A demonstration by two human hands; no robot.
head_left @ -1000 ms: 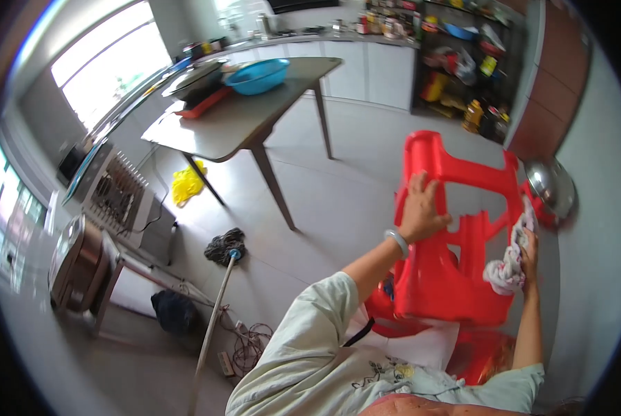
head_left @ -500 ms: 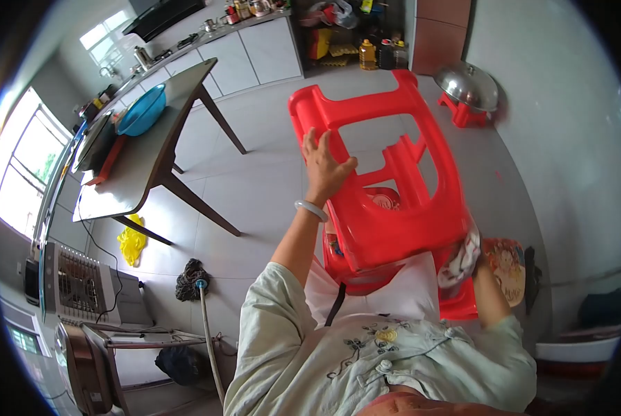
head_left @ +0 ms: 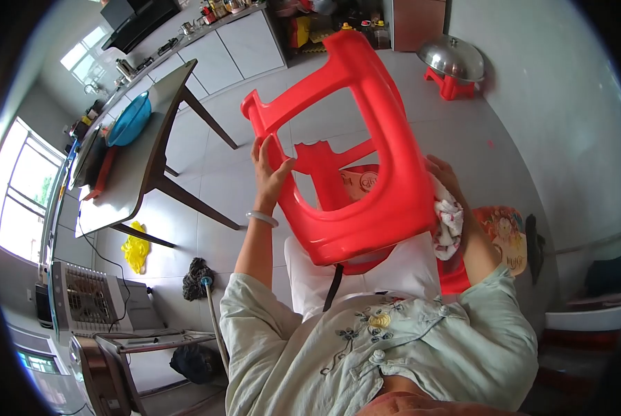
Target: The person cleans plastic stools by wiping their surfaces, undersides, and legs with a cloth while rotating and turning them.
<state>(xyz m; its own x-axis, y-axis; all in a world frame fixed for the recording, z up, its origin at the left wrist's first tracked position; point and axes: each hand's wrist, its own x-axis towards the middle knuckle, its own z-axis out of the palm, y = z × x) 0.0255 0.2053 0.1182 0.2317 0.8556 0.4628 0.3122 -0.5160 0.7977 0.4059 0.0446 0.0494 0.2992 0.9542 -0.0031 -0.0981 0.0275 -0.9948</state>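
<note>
At the far left, a gray machine (head_left: 92, 298) with a grille stands on the floor. Next comes a table (head_left: 151, 149) with a blue bowl (head_left: 131, 119) on top, and a crumpled yellow thing (head_left: 135, 255) lies on the floor by one table leg. A mop (head_left: 197, 279) with a dark, stringy head is near that. Then comes the person's left hand (head_left: 271, 179), with a pale bracelet (head_left: 262, 219) on the wrist. It is curled around one leg of a big red stool (head_left: 366, 232). The stool is tipped over, up above the person's white pants (head_left: 404, 274), with its seat end close and its legs pointing away. At the stool's right side, a spotty white cloth (head_left: 448, 223) is bunched up by the right hand (head_left: 449, 179). Some of those fingers are hidden, so you cannot tell how tightly they are closed. Farther right, a shiny metal lid (head_left: 452, 59) sits on a little red stand (head_left: 449, 87).
</note>
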